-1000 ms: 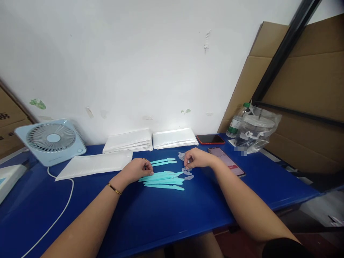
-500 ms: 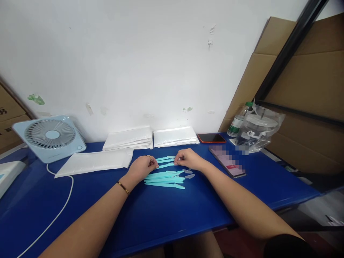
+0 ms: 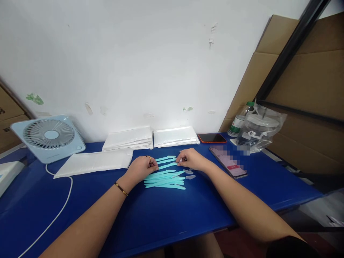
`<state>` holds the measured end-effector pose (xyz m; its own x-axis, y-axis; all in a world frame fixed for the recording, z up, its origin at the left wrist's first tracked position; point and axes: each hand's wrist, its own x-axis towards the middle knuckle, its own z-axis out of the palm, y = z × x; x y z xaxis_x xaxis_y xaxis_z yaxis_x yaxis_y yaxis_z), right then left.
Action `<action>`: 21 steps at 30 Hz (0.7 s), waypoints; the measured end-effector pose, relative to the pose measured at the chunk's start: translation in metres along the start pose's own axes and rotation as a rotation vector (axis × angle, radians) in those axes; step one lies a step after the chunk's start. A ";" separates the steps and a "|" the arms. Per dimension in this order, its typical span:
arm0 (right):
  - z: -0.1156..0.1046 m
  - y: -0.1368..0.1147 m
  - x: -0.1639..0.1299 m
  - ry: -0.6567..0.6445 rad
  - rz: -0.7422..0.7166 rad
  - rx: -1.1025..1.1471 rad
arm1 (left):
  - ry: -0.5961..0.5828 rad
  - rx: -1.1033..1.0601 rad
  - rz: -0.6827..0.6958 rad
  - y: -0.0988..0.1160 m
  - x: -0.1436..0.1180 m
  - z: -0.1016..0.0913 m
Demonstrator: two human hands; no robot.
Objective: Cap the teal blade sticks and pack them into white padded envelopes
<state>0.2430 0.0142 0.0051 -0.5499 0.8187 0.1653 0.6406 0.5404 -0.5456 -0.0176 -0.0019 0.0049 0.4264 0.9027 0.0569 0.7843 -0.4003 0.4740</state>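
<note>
Here, nearest the viewer, a pile of turquoise sticks [image 3: 164, 180] lies on the blue table [image 3: 166, 215], long axes running left to right. Just beyond that pile, one turquoise stick [image 3: 167, 165] spans between the hands: the left hand [image 3: 141, 167] pinches its left end, the right hand [image 3: 190, 159] its right end, both curled closed. Farther back lie white packets [image 3: 129, 139].

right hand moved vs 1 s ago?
Yes. The right hand has shifted left, away from the pink-screen phone, to the teal stick that the left hand also grips.
</note>
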 end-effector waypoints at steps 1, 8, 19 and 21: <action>0.000 0.001 0.001 0.004 -0.001 -0.002 | 0.007 0.003 0.003 -0.001 0.001 0.001; 0.011 -0.005 0.010 0.033 -0.019 -0.020 | 0.011 0.009 0.029 -0.003 0.011 0.012; -0.052 0.017 -0.021 -0.191 0.005 0.045 | -0.086 -0.024 0.077 0.009 -0.007 -0.014; -0.053 0.019 -0.023 -0.233 0.019 0.003 | -0.135 -0.012 0.086 0.010 -0.008 -0.015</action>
<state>0.2962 0.0160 0.0347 -0.6465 0.7619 -0.0389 0.6508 0.5242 -0.5492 -0.0200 -0.0106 0.0220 0.5491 0.8355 -0.0205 0.7373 -0.4727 0.4826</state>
